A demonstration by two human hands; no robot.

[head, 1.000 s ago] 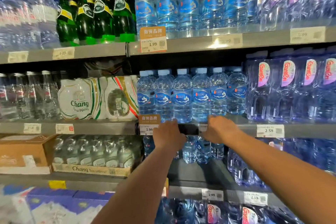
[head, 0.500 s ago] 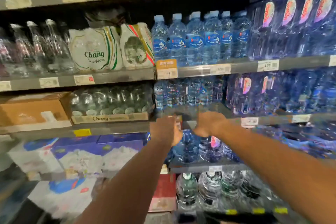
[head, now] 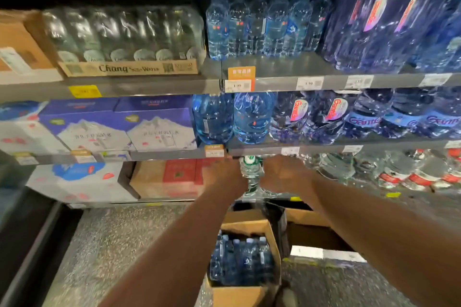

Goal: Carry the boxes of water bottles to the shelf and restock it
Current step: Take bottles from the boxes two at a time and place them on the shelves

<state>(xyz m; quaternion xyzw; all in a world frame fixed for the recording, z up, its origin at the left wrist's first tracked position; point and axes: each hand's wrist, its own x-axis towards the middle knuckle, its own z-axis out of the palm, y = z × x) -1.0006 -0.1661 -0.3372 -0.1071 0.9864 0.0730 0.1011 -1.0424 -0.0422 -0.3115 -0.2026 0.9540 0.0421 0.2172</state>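
The left hand (head: 230,175) and right hand (head: 284,174) flank a green-capped bottle (head: 250,169) above the open box (head: 245,227) of water bottles (head: 239,262); I cannot tell whether they are gripping it.

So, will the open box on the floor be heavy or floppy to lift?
Probably heavy: the box is packed with bottles. Its flaps stand open, so the top may flex. Standing close together, they should hardly tip.

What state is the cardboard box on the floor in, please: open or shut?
Open: the cardboard box has its flaps raised, and capped water bottles show standing upright inside it.
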